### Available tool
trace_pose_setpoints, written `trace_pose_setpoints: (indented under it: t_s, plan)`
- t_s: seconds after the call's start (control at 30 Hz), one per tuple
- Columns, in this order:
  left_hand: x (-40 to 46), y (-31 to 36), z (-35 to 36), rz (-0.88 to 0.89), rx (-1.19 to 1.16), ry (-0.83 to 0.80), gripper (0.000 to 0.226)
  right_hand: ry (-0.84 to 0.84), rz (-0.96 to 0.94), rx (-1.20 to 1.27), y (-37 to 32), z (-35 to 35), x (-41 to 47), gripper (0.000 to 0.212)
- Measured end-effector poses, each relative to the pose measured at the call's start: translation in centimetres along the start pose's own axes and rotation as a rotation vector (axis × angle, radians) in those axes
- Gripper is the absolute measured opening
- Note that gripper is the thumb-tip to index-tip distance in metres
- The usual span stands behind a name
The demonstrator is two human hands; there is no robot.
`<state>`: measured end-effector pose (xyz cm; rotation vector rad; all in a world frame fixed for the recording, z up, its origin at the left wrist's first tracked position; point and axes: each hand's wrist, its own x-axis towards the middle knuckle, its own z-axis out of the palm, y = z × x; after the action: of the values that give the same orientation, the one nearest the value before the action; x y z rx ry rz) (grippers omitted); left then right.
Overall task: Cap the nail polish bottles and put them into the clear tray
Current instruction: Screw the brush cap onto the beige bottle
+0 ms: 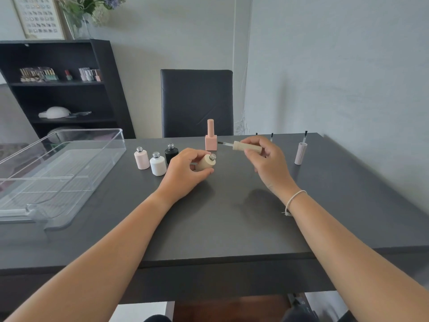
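Both forearms were bare to the lower edge of the view, with no sleeves showing; the left hand (183,173) wore no ring or band; the right hand (267,161) likewise showed no rings; a thin pale cord bracelet (294,199) circled the right wrist, its small knot hanging at the underside.

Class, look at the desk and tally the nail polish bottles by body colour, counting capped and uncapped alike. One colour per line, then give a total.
Pale pink, uncapped: 1
White, uncapped: 1
Black, uncapped: 1
Beige, uncapped, held in the left hand: 1
Salmon pink, capped: 1
Total: 5
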<state>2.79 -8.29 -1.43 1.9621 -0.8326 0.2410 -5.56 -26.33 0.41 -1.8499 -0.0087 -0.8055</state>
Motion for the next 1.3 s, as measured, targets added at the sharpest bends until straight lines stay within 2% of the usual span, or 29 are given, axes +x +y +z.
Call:
trace_pose_setpoints:
  t_s: [0.27,0.87,1.17,1.3]
  plan:
    - [-0.12,0.27,0.04,0.041,0.06,-0.022,0.036,-0.055,-0.078,-0.129,-0.15,0.02,-0.33,0.012]
    - [-0.43,0.86,0.16,0.101,0.109,-0.052,0.036,-0.094,-0.121,-0.183,0.33,0.34,-0.35,0.012]
    - [-0.6,0.87,0.24,0.172,0.15,-0.058,0.038,-0.228,-0.162,-0.277,0.72,0.63,-0.28,0.02]
    - [-0.59,0.84,0.2,0.18,0.156,-0.036,0.039,-0.199,-0.143,-0.256,0.72,0.56,-0.36,0.01]
